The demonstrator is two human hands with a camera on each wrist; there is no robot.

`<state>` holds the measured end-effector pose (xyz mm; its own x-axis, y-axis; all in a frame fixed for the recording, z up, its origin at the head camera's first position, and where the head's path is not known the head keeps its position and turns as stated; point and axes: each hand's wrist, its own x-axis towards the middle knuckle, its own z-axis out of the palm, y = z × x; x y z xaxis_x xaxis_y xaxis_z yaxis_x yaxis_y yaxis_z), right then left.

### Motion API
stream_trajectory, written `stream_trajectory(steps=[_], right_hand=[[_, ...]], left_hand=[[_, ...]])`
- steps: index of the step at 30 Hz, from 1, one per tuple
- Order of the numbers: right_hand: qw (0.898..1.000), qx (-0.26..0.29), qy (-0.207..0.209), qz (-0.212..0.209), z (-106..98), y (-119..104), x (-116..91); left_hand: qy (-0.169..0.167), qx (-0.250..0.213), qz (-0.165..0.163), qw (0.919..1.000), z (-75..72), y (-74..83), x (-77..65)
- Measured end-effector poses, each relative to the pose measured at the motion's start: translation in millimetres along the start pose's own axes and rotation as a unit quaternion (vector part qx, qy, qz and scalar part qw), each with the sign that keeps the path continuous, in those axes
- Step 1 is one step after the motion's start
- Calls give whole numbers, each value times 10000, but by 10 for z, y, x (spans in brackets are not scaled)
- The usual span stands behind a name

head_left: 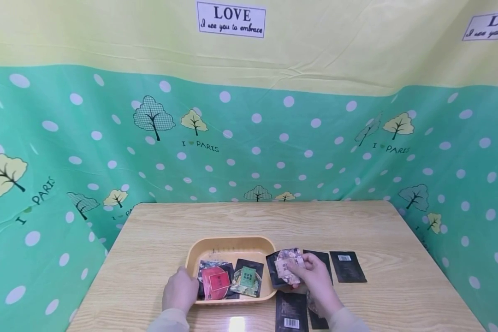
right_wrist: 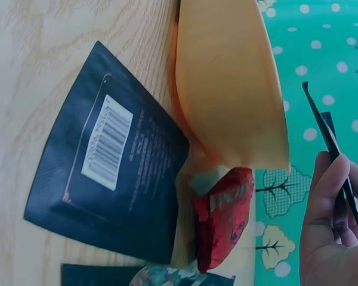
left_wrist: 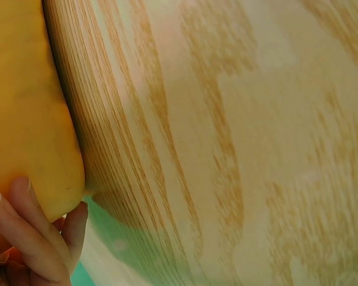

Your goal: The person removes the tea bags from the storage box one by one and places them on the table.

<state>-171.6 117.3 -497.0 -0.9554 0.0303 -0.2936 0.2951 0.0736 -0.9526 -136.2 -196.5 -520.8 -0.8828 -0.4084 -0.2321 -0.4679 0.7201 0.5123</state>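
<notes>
A yellow plastic tray (head_left: 232, 239) sits on the table. My left hand (head_left: 180, 290) grips its left end, fingers (left_wrist: 33, 229) against the outer wall in the left wrist view. Beyond the tray's right rim, my right hand (head_left: 318, 281) pinches a black sachet (head_left: 283, 267) with a pale pink label. The right wrist view shows that sachet (right_wrist: 329, 140) edge-on between thumb and fingers, raised above the table. Inside the tray lie a sachet with a red label (head_left: 216, 282) and one with a green label (head_left: 247, 277).
Right of the tray lie more black sachets: one barcode up (head_left: 291, 309), one partly under my right forearm (head_left: 317, 321), another behind my hand (head_left: 323, 261) and one farther right (head_left: 348, 267). A red packet (right_wrist: 225, 220) lies beside the tray. A patterned curtain (head_left: 253, 152) surrounds the table.
</notes>
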Motion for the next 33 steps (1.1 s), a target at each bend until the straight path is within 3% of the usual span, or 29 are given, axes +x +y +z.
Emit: stream_trajectory(steps=[8,16,24,33], right_hand=[[9994,255,205,91,-106,37,-8],[9987,141,469,163,-263,129,11],[9982,322,492,-133,-505,269,15],[9980,164,610,70,-781,316,-2]], left_hand=[[30,-3,74,10000,6,-8,5],[64,13,111,9999,8,-14,5],[67,22,79,9999,15,-14,9],[71,23,133,9999,12,-22,8]])
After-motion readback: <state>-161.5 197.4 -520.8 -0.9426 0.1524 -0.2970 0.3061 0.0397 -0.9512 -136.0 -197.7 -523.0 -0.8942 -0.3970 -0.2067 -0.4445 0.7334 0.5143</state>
